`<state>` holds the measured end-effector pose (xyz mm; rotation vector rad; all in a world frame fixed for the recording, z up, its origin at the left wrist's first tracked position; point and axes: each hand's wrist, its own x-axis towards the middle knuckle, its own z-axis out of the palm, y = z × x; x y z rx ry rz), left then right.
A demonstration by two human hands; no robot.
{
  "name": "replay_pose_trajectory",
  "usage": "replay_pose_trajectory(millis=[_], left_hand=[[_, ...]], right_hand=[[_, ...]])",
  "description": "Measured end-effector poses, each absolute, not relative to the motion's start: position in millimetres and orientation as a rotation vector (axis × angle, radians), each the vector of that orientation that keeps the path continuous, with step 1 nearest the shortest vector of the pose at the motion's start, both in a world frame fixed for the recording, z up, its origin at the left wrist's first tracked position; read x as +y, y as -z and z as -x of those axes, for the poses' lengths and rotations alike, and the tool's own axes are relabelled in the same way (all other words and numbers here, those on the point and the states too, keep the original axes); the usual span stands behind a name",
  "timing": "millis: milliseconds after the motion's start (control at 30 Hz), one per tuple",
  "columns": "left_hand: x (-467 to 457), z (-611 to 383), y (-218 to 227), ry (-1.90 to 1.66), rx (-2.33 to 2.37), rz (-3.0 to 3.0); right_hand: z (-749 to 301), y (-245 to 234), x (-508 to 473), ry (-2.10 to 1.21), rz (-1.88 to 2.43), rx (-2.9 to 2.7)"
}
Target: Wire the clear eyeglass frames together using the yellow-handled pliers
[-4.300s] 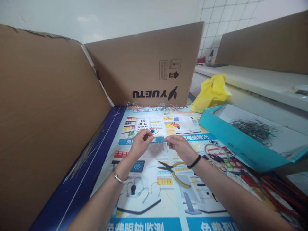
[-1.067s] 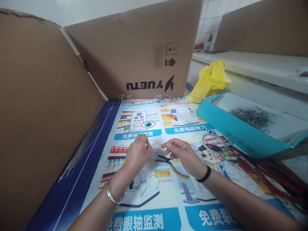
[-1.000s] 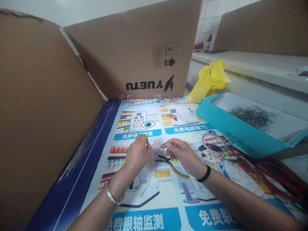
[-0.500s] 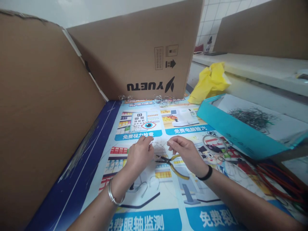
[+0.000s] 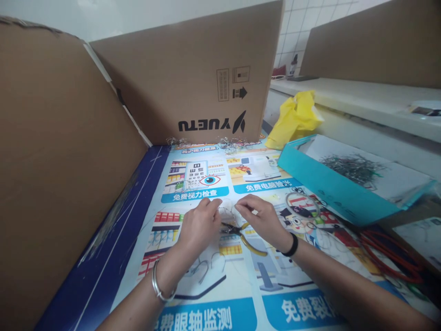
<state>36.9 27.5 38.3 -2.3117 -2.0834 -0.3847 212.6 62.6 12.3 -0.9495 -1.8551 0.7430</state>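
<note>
My left hand (image 5: 200,226) is closed in a pinch above the printed sheet. Opposite it, my right hand (image 5: 262,219) pinches with thumb and forefinger. A thin, faint wire (image 5: 227,209) curves between the two sets of fingertips; its exact ends are hidden by the fingers. Just below the hands lie pliers (image 5: 253,247) with yellow handles, their jaws pointing left, close to the left hand. Loose bent wires (image 5: 203,271) rest on the sheet below the left hand.
A teal box (image 5: 324,188) at the right holds a heap of short wires (image 5: 351,168). Behind it sits a yellow bag (image 5: 294,117). Cardboard panels (image 5: 193,78) stand at the back and left. A wire coil (image 5: 303,204) and red cords (image 5: 389,257) lie at the right.
My right hand has shifted slightly left, its fingertips nearer the left hand's. The whole view has turned a little to the right. The pliers lie as before.
</note>
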Motion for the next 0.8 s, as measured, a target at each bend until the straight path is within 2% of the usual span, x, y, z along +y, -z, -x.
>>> replay_pose_trajectory(millis=[400,800], left_hand=[[25.9,-36.4,-37.5,0.318,-2.055,2.337],[28.2,-36.7,-43.2,0.208,-1.825,2.481]], right_hand=[[-210.4,-14.0,60.3,-0.853,0.895,-1.878],[-211.0,-13.7,61.6,-1.088,0.995,-1.708]])
